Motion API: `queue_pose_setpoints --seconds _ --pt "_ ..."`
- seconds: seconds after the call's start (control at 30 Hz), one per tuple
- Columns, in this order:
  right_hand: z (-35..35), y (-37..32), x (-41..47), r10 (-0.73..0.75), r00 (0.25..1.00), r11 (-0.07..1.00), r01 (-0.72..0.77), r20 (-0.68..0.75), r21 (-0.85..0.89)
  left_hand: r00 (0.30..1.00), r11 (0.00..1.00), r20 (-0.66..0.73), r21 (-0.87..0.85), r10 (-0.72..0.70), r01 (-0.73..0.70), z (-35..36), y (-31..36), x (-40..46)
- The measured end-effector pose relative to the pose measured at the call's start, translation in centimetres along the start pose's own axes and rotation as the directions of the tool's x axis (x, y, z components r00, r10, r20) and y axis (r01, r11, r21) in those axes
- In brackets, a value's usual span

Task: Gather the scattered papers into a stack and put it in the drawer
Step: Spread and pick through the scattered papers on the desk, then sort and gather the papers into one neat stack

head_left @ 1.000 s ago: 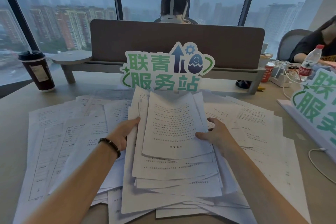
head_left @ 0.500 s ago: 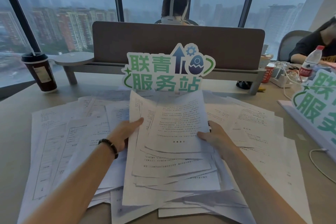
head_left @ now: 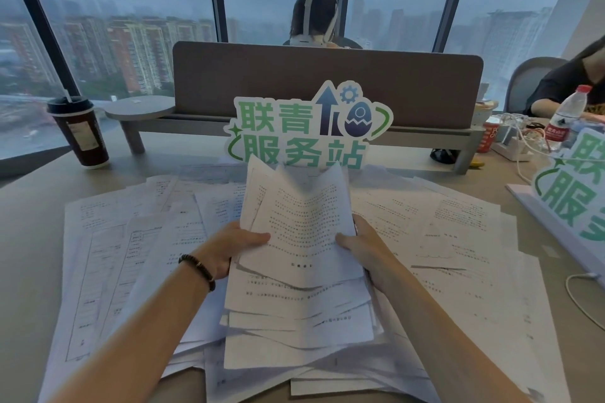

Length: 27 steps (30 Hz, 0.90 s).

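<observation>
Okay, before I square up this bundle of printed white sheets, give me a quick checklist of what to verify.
1. Left hand grips the bundle of printed white sheets at its left edge: ok.
2. Right hand grips its right edge: ok.
3. Bundle edges aligned: not ok, the sheets are fanned and buckled.
4. All loose printed sheets gathered: not ok, many loose sheets lie spread on the beige desk on both sides.
5. Dark lidded paper cup clear of the papers: ok, it stands apart at far left.
6. Drawer ready: cannot tell, none is in view.
</observation>
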State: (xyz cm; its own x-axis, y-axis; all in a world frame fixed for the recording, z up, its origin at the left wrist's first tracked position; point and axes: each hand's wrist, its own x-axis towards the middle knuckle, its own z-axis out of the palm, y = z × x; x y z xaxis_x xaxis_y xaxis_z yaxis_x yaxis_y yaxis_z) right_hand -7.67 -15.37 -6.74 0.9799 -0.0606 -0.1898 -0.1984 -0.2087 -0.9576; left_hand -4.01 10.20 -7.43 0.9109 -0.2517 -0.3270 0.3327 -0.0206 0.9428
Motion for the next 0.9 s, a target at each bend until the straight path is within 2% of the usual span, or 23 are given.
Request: queue_pose_setpoints --seconds 0.07,0.2,0.23,0.33,0.4,0.53,0.73,0.83,0.9 --pt "-0.3 0.2 -0.1 -0.004 1.0 0.999 0.004 0.004 -0.032 1.0 1.0 0.0 -0.003 0.027 -0.026 -0.3 0.5 -0.3" --pt "-0.5 0.1 -0.1 -0.022 0.993 0.999 0.019 -0.114 -0.026 0.99 0.991 -0.054 -0.014 0.134 -0.135 -0.4 2.1 -1.6" --pt "-0.5 -0.1 -0.2 -0.018 0.993 1.0 0.021 -0.121 0.019 0.983 0.985 -0.062 -0.015 0.171 -0.172 -0.3 2.6 -2.1" --pt "-1.1 -0.9 -0.4 -0.019 0.999 0.949 0.029 -0.035 0.314 0.963 0.962 -0.026 -0.032 0.27 -0.271 0.0 4.3 -3.3" --pt "-1.4 -1.5 -0.9 -0.08 0.997 0.908 0.08 -0.015 0.411 0.946 0.946 0.015 -0.04 0.323 -0.322 0.4 5.4 -4.2" --pt "-1.5 -3.5 -1.7 -0.189 0.971 0.9 0.232 -0.149 0.37 0.914 0.914 0.005 -0.012 0.406 -0.406 1.6 7.6 -5.4" --pt "-2.3 -7.3 -3.0 -0.32 0.903 0.872 0.399 -0.286 0.283 0.803 0.815 -0.154 0.175 0.576 -0.552 3.2 9.9 -5.5" --pt "-2.6 -8.6 -3.6 -0.374 0.877 0.854 0.453 -0.302 0.256 0.759 0.778 -0.17 0.143 0.628 -0.612 3.8 10.3 -5.7" --pt "-2.7 -8.9 -3.9 -0.401 0.863 0.84 0.48 -0.309 0.251 0.758 0.773 -0.156 0.069 0.633 -0.631 4.0 10.2 -5.8"
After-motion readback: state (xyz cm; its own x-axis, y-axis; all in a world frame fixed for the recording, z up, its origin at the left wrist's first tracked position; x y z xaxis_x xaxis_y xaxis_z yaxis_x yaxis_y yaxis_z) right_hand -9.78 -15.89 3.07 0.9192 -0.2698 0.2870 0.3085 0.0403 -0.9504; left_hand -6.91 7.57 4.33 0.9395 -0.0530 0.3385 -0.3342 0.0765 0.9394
